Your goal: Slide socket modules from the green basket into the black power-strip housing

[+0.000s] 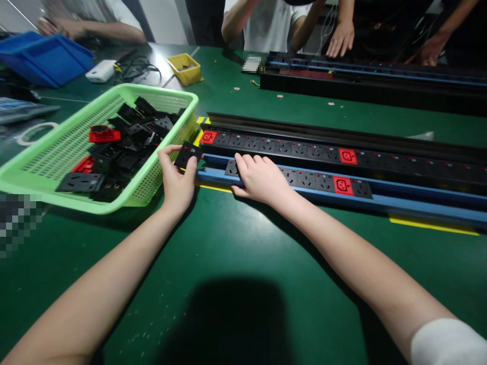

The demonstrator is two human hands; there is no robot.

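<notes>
Between the thumb and fingers of my left hand (177, 177) is a black socket module (189, 153), tilted near the left end of a blue rail (403, 205). Black socket modules (306, 178) and a red socket module (343, 186) sit in a row in that rail. My right hand (262, 177) lies across the row, fingers over its far side and thumb at the near edge, hiding some modules. Behind it runs a black rail filled with black sockets (283, 147) and red sockets (207, 137). Left of my hands, a light green basket (152, 185) holds loose black and red modules.
A yellow bin (186, 71) with small parts, a white adapter (101, 71) with cables and a blue bin (49, 58) stand at the back left. Across the green table (243, 263), other people's hands (342, 38) are near another long black housing (342, 91).
</notes>
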